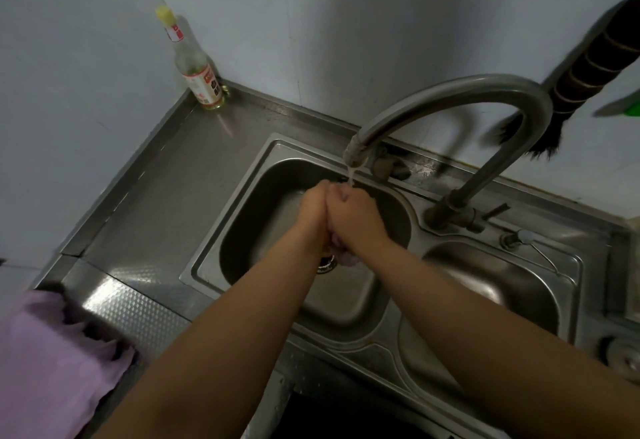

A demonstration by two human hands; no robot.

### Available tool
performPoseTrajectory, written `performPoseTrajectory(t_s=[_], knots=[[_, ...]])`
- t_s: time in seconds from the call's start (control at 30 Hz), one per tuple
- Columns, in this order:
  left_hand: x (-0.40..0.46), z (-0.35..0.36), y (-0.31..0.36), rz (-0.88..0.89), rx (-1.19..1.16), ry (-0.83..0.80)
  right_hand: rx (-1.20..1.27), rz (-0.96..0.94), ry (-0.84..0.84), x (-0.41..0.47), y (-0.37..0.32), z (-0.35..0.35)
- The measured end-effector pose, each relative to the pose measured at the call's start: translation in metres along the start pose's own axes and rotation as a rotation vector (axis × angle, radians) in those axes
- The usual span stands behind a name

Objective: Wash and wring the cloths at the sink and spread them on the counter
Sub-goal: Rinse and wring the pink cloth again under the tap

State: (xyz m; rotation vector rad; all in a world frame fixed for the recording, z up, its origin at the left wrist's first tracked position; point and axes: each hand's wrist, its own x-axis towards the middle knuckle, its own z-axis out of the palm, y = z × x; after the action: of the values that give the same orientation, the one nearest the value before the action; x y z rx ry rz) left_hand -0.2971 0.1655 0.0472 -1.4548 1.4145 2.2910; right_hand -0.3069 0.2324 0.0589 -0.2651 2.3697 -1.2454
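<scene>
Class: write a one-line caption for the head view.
Both hands squeeze a cloth under the running tap.

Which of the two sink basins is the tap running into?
The left steel basin, the one with the drain, where both hands squeeze a pinkish cloth under the stream. The right basin gets no water.

Bottle (pixel 194 64) label: red print, too blurred to read.
</scene>
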Motion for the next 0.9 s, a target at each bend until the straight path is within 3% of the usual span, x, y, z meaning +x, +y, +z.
performPoseTrajectory(t_s=[0.13, 0.33, 0.4, 0.5, 0.57, 0.7, 0.9], knots=[[-0.019, 0.011, -0.007, -0.043, -0.028, -0.097, 0.022, 0.112, 0.071, 0.027, 0.006, -0.017], [-0.017, -0.002, 0.011, -0.030, -0.069, -0.192, -0.072, 0.004, 0.066, 0.011, 0.011, -0.006], [-0.020, -0.004, 0.011, -0.054, -0.107, -0.278, -0.001, 0.089, 0.025, 0.027, 0.014, -0.020], [-0.019, -0.017, 0.017, -0.057, -0.203, -0.350, 0.091, 0.165, -0.193, 0.037, 0.019, -0.034], [-0.013, -0.032, 0.024, -0.042, -0.202, -0.347, 0.434, 0.244, -0.244, 0.033, 0.026, -0.037], [0.000, -0.050, 0.028, 0.136, 0.016, -0.274, 0.931, 0.454, -0.323, 0.039, 0.031, -0.054], [0.013, -0.062, 0.040, 0.468, 0.466, -0.134, 0.972, 0.431, -0.537, 0.038, 0.009, -0.074]])
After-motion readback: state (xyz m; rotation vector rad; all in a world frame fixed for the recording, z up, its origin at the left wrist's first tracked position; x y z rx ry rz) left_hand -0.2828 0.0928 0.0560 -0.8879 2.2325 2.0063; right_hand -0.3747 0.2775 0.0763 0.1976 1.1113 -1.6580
